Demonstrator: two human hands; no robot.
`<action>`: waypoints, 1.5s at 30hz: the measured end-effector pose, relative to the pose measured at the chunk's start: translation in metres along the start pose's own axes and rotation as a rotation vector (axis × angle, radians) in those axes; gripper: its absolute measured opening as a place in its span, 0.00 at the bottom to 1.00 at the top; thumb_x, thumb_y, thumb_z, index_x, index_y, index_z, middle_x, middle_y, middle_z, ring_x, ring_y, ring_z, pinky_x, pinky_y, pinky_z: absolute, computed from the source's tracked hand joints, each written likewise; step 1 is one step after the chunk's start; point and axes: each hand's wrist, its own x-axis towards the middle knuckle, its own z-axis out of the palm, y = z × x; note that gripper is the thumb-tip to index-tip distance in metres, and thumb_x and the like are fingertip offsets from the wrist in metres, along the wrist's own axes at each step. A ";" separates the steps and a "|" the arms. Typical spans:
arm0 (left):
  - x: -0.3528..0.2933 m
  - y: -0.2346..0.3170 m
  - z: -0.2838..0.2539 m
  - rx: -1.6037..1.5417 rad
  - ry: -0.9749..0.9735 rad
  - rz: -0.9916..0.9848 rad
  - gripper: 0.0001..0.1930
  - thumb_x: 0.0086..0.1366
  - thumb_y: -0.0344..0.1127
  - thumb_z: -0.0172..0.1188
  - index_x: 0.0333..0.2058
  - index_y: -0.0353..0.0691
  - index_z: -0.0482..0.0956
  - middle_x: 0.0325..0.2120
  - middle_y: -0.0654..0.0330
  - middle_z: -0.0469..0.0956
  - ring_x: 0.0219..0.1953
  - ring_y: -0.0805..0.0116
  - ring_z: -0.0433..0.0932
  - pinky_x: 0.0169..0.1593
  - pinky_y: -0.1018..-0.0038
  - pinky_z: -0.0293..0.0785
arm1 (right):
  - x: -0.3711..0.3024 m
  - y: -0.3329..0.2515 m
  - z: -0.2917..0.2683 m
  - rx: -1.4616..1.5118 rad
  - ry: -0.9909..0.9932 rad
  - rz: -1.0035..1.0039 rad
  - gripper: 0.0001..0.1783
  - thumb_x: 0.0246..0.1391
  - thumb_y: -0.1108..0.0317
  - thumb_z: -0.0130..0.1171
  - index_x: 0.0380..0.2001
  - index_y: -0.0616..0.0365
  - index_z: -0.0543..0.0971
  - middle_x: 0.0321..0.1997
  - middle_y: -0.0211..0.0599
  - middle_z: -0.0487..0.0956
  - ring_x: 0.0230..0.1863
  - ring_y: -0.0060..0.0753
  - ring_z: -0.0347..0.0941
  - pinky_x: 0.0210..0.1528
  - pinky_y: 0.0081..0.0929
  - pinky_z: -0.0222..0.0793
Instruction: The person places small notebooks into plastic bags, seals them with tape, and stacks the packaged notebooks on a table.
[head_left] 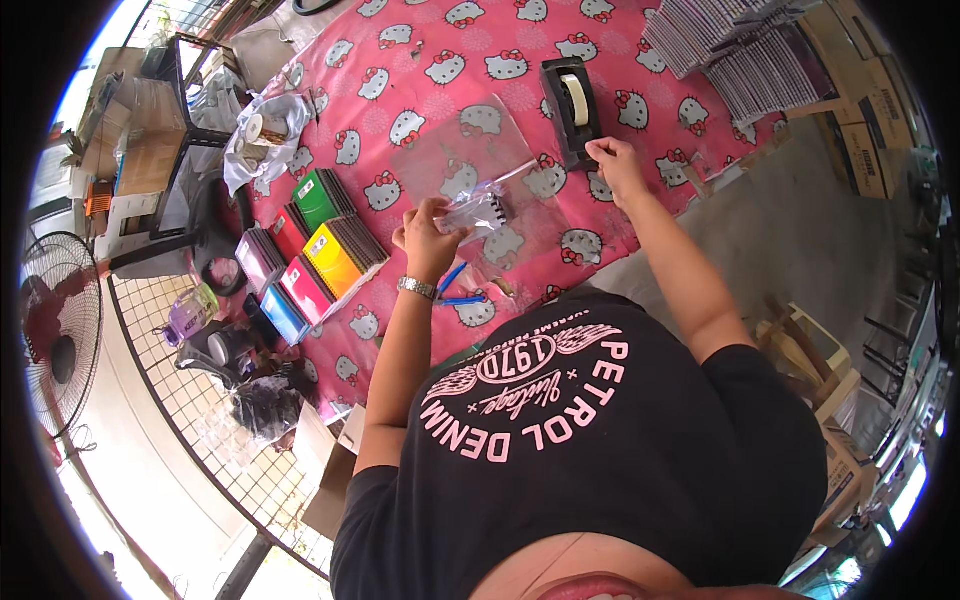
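Observation:
A small clear plastic packet (pixel 476 212) is pinched in my left hand (pixel 432 238), which wears a metal watch; dark, coil-like marks show at the packet's right end. Under and beyond it a larger clear plastic bag (pixel 480 140) lies flat on the table. My right hand (pixel 618 170) is closed in a pinch at the near end of a black tape dispenser (pixel 566 100), where the tape comes off. The strip between those fingers hardly shows. The dispenser carries a pale roll of tape (pixel 575 98). Blue pens (pixel 458 288) lie close to my left wrist.
Stacks of coloured spiral notebooks (pixel 335 255) stand left on the pink patterned tablecloth (pixel 400 75). A white plastic bag (pixel 268 140) with rolls sits behind them. Piled notebooks (pixel 740 55) and cardboard boxes (pixel 865 120) are at far right. A fan (pixel 62 340) stands at far left.

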 end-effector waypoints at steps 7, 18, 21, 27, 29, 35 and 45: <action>0.002 -0.014 0.003 -0.019 -0.013 0.110 0.22 0.41 0.47 0.70 0.38 0.52 0.83 0.36 0.70 0.79 0.47 0.66 0.68 0.53 0.62 0.50 | -0.059 0.049 -0.013 0.633 -0.287 0.575 0.05 0.56 0.68 0.56 0.31 0.56 0.72 0.26 0.26 0.71 0.21 0.16 0.63 0.23 0.15 0.60; -0.004 -0.025 0.005 -0.043 0.035 0.115 0.19 0.42 0.47 0.70 0.35 0.50 0.83 0.36 0.71 0.79 0.48 0.66 0.68 0.54 0.62 0.50 | -0.017 -0.130 0.192 -1.293 -1.398 -0.714 0.30 0.39 0.43 0.67 0.22 0.64 0.75 0.22 0.33 0.74 0.23 0.33 0.70 0.26 0.35 0.63; -0.002 -0.019 0.003 -0.047 -0.013 0.118 0.22 0.44 0.47 0.70 0.40 0.50 0.81 0.38 0.70 0.79 0.49 0.66 0.69 0.55 0.62 0.50 | 0.017 -0.101 0.204 -1.318 -1.486 -0.549 0.35 0.34 0.36 0.66 0.23 0.63 0.76 0.23 0.39 0.76 0.25 0.38 0.72 0.28 0.38 0.64; -0.029 -0.037 0.023 -0.404 0.277 0.043 0.31 0.49 0.47 0.68 0.51 0.44 0.71 0.44 0.62 0.77 0.52 0.63 0.70 0.56 0.57 0.56 | 0.022 -0.036 0.162 -0.952 -0.993 -0.381 0.32 0.36 0.38 0.67 0.28 0.60 0.77 0.29 0.43 0.78 0.33 0.42 0.75 0.33 0.38 0.67; -0.047 -0.073 0.048 -0.632 0.249 -0.056 0.19 0.58 0.43 0.63 0.43 0.38 0.75 0.38 0.58 0.79 0.40 0.62 0.76 0.44 0.68 0.70 | -0.024 -0.055 0.163 -0.839 -0.874 -0.790 0.35 0.37 0.42 0.67 0.45 0.54 0.75 0.41 0.42 0.77 0.45 0.43 0.72 0.45 0.38 0.67; -0.085 -0.077 0.095 -1.191 -0.794 -0.530 0.15 0.64 0.40 0.56 0.42 0.33 0.74 0.29 0.58 0.78 0.28 0.70 0.78 0.33 0.76 0.75 | -0.090 -0.093 0.168 -1.065 -1.008 -0.885 0.44 0.32 0.56 0.72 0.57 0.50 0.67 0.48 0.42 0.74 0.52 0.45 0.68 0.54 0.40 0.63; -0.025 -0.027 0.036 -1.208 -0.274 0.105 0.32 0.50 0.17 0.60 0.54 0.38 0.59 0.47 0.57 0.73 0.49 0.69 0.73 0.53 0.73 0.69 | -0.062 -0.034 0.091 -0.724 -0.921 -0.507 0.44 0.36 0.65 0.68 0.60 0.52 0.61 0.55 0.50 0.68 0.58 0.50 0.64 0.60 0.40 0.60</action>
